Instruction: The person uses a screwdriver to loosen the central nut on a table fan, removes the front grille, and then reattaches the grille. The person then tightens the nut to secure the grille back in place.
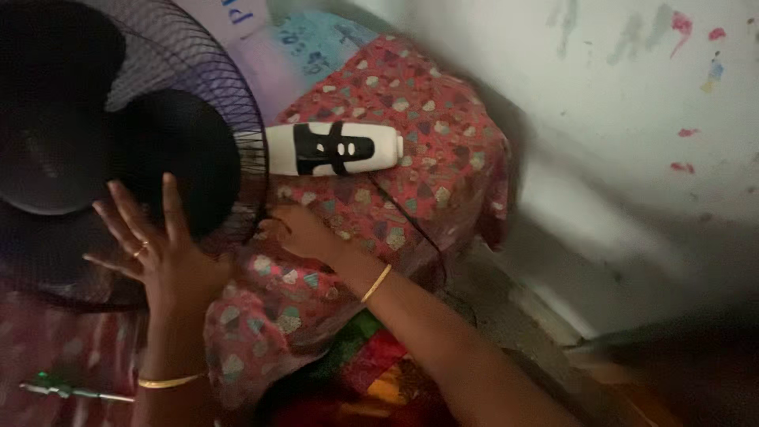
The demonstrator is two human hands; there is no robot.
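The left hand (154, 249) lies open, fingers spread, against the dark round wire-grille fan (118, 134), while the right hand (296, 231) grips the grille's rim beside a white plastic bottle (336, 149) on red patterned cloth (411, 182).

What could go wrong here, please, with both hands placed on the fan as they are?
1. The left hand rests spread on the black wire fan guard; fingers might slip through the gaps.
2. The right hand grips the guard's rim beside the red patterned cloth; loose cloth could snag on the wires.
3. The white fan column with black controls lies on soft bedding and may tip.
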